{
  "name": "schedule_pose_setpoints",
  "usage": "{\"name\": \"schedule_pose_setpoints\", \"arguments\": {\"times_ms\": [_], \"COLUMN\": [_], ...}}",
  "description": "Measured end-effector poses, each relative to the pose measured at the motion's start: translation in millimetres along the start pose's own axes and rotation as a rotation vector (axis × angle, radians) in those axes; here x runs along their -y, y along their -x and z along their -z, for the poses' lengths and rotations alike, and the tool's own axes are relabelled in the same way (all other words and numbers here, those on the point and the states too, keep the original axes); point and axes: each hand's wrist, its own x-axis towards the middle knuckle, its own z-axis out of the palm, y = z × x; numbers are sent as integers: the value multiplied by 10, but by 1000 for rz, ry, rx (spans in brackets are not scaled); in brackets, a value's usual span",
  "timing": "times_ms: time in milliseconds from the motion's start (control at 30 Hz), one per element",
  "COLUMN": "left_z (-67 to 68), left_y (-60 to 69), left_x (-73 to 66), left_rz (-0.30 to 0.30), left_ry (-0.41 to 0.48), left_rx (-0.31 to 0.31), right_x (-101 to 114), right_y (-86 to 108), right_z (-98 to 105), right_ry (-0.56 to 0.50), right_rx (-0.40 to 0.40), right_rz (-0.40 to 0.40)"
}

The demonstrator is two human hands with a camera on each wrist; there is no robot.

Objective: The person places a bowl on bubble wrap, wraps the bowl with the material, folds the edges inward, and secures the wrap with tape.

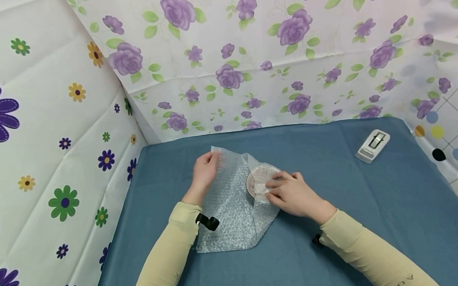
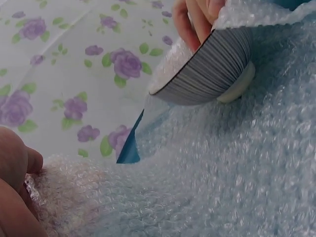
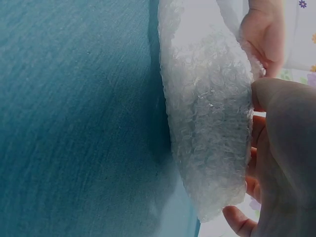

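A bowl point(image 2: 207, 74) with fine dark stripes and a pale foot stands on a sheet of bubble wrap point(image 1: 233, 216). In the head view, the wrap's right part is folded up over the bowl's side and into its mouth. My left hand point(image 1: 206, 172) pinches the far left corner of the sheet, lifting it off the table. On the bowl's right side, my right hand point(image 1: 294, 195) presses the folded wrap against the rim with its fingers. Seen from the right wrist, that hand point(image 3: 286, 148) lies along the rim, and wrap hides the bowl's outer wall.
A blue cloth point(image 1: 316, 259) covers the table. At the far right lies a white and grey oblong object point(image 1: 373, 146) with a dark slot. Floral sheets point(image 1: 229, 74) hang along the back and sides.
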Motion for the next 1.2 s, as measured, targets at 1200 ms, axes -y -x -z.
{"name": "schedule_pose_setpoints", "arguments": {"times_ms": [1200], "left_z": [-238], "left_y": [493], "left_x": [-382], "left_rz": [-288], "left_ry": [-6], "left_rx": [79], "right_x": [21], "right_y": [-2], "right_z": [14], "right_ry": [4], "right_rx": [-6], "right_rz": [-4]}}
